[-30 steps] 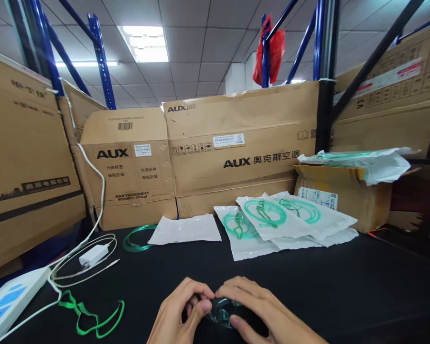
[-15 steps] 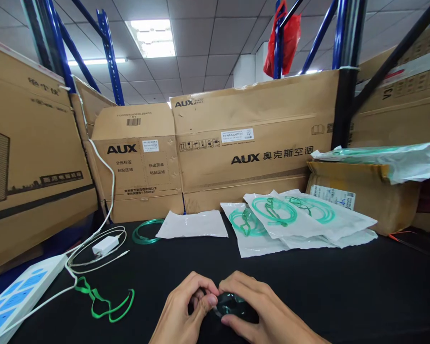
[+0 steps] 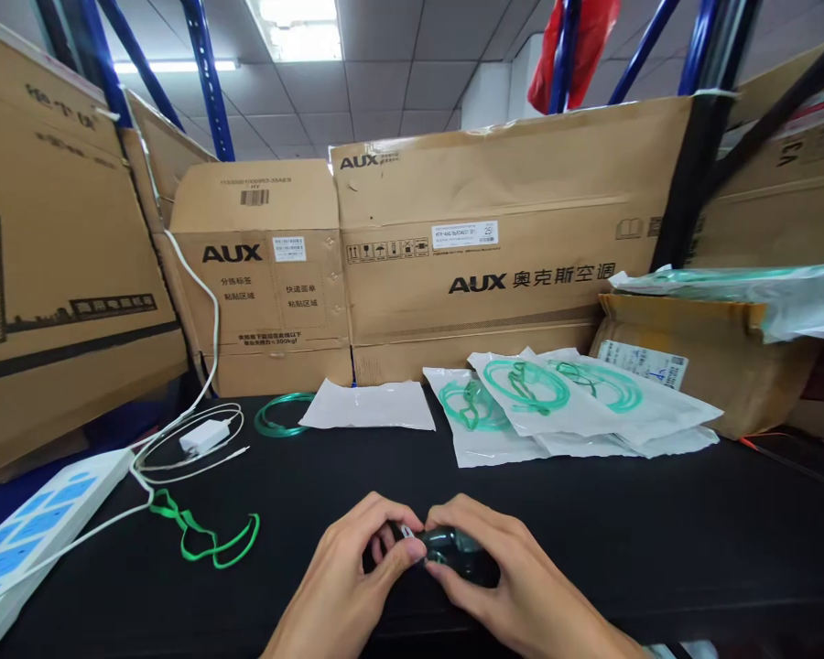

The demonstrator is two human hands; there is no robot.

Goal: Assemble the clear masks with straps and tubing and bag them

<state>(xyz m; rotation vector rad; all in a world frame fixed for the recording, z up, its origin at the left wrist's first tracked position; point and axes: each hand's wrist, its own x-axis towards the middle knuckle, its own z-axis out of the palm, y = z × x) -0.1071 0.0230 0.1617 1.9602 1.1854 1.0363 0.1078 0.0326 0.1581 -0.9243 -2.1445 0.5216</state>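
Observation:
Low in the middle of the view, my right hand curls its thumb and fingers around a clear, glossy plastic mask, which looks dark against the black tabletop. At the mask's left end my left hand is closed in a pinch. A small pale metal-looking strip shows between its thumb and forefinger. The fingertips of both hands nearly meet there, and part of the mask is hidden behind them. On the cloth to the left lies a loose green elastic strap.
A coil of green tubing lies beside a white pouch. Clear-fronted packs of tubing are piled at the back right. A power strip and a white cable with adapter occupy the left. Cardboard boxes wall the back.
The view has tilted down, so the background sits higher. Both hands still hold the mask; the pale strip between the left fingers now shows, and the mask appears turned slightly.

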